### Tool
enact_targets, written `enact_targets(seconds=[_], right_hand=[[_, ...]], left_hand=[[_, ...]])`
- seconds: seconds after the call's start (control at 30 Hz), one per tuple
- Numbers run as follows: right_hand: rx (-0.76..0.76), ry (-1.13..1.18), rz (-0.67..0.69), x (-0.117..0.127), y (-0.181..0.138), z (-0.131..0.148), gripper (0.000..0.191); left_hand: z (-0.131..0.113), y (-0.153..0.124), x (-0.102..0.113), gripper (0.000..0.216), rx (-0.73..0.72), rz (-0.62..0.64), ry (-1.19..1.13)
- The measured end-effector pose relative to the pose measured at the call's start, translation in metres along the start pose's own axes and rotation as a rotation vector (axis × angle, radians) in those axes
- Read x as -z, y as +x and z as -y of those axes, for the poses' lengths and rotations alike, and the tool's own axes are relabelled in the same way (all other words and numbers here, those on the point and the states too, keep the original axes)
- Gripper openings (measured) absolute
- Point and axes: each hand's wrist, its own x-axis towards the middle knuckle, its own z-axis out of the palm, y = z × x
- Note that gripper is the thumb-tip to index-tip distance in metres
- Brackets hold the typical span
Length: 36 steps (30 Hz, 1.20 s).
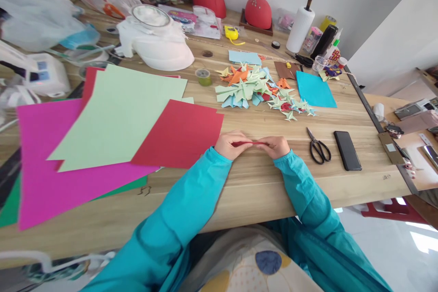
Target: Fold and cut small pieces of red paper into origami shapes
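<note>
A narrow folded piece of red paper [255, 143] is stretched between my two hands, just above the table. My left hand [233, 144] pinches its left end, and my right hand [274, 146] pinches the other end. The fingers cover most of the paper. Left of my left hand lies a red sheet [181, 134], overlapping pale green sheets [119, 118] and a magenta sheet [48, 146]. Beyond my hands is a heap of folded paper stars and other pointed shapes [244, 86] in green, orange, blue and red. To the right of my right hand rest black-handled scissors [319, 148].
A black phone [347, 150] lies right of the scissors. Further back are a blue sheet [315, 89], a roll of tape [203, 76], a yellow tape measure [231, 33] and a red pincushion-like dome [258, 11]. White fabric [157, 45] and plastic bags [34, 13] crowd the back left.
</note>
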Motion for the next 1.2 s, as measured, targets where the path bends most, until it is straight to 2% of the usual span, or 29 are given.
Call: enact_targets(seconds=[0.1, 0.4, 0.53, 0.67, 0.93, 1.2], right_hand=[[-0.020, 0.001, -0.040, 0.001, 0.000, -0.001, 0.018], [-0.052, 0.107, 0.012, 0.003, 0.000, 0.001, 0.023], [-0.045, 0.110, 0.037, 0.004, 0.000, 0.001, 0.024], [0.050, 0.043, 0.029, 0.002, -0.001, -0.002, 0.023], [0.051, -0.043, 0.026, 0.000, -0.001, 0.001, 0.017], [0.058, -0.069, -0.007, -0.003, -0.003, -0.001, 0.022]], left_hand=[[-0.001, 0.000, 0.001, 0.011, 0.042, -0.005, -0.022], [0.002, -0.001, 0.001, 0.013, 0.102, 0.011, -0.045], [0.005, 0.001, 0.003, 0.013, -0.032, 0.052, 0.053], [0.009, 0.002, 0.001, 0.015, -0.164, 0.062, 0.261], [0.012, 0.001, 0.000, 0.010, -0.281, 0.056, 0.383], [0.010, 0.002, 0.001, 0.010, -0.334, 0.048, 0.443]])
